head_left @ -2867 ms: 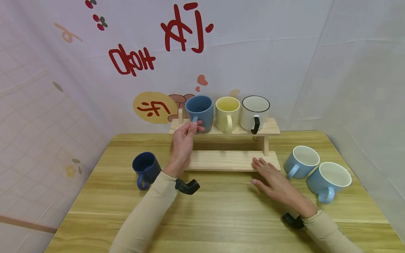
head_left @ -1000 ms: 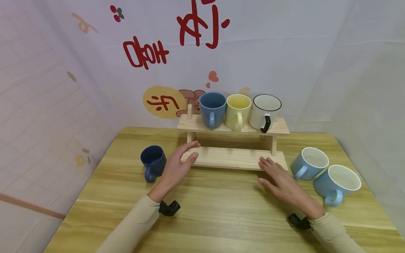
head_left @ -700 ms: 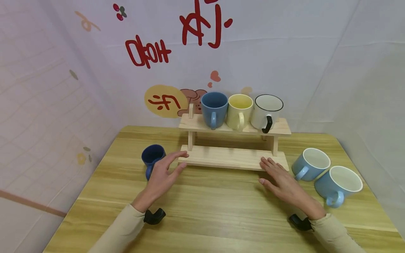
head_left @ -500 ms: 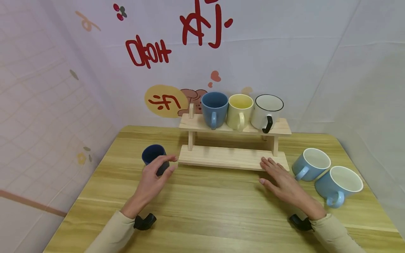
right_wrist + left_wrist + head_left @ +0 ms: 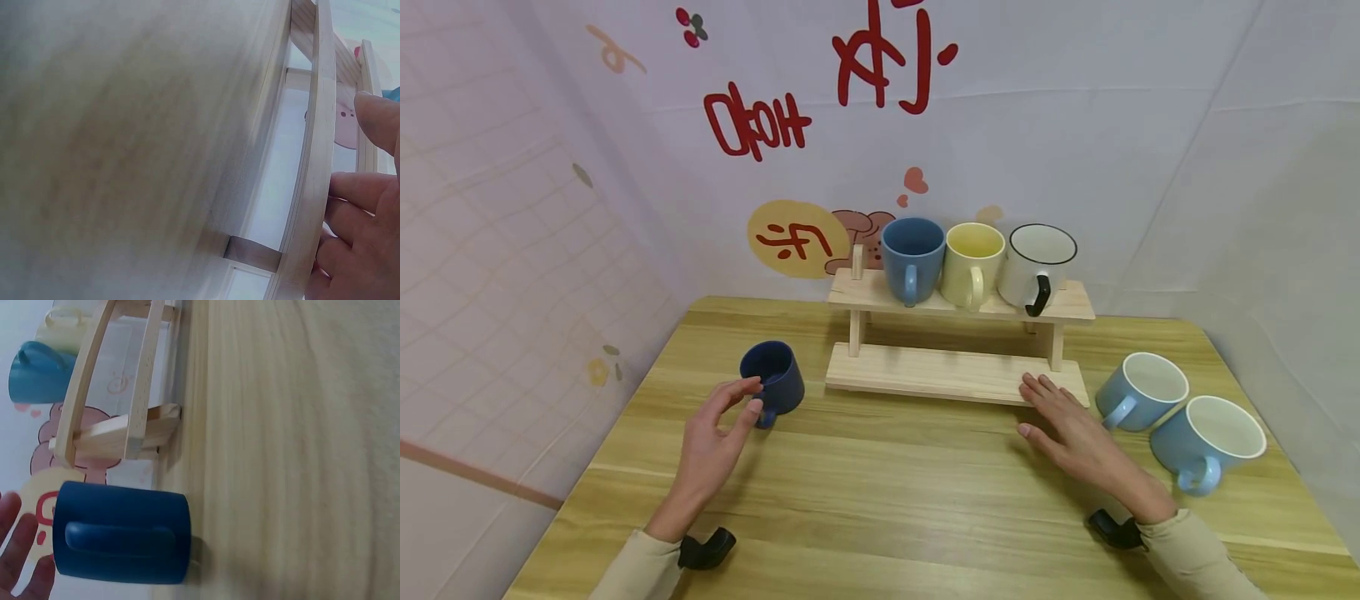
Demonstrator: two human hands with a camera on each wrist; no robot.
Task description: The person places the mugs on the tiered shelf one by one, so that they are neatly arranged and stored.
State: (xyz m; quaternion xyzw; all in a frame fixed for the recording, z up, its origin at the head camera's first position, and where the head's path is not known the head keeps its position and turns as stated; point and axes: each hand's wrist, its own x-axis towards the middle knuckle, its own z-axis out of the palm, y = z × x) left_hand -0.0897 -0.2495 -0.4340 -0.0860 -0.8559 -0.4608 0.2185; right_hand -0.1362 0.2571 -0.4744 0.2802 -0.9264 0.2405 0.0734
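Navy mug (image 5: 784, 387): we saw it left of the rack (image 5: 925, 372), upright on the table (image 5: 910, 500), mouth up, long axis vertical.
Handle (image 5: 766, 420): we found it pointing toward our side, away from the wall (image 5: 1037, 150).
Left hand (image 5: 707, 446): we saw thumb and fingers apart near the handle, gripping nothing; contact we couldn't tell.
Right hand (image 5: 1078, 437): we saw its extended fingers resting on the rack's lower board.
Rack top: we counted a blue mug (image 5: 898, 271), yellow mug (image 5: 958, 279) and white mug (image 5: 1021, 279).

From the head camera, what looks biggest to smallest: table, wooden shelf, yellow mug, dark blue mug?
1. Table
2. Wooden shelf
3. Dark blue mug and yellow mug: too alike to rank
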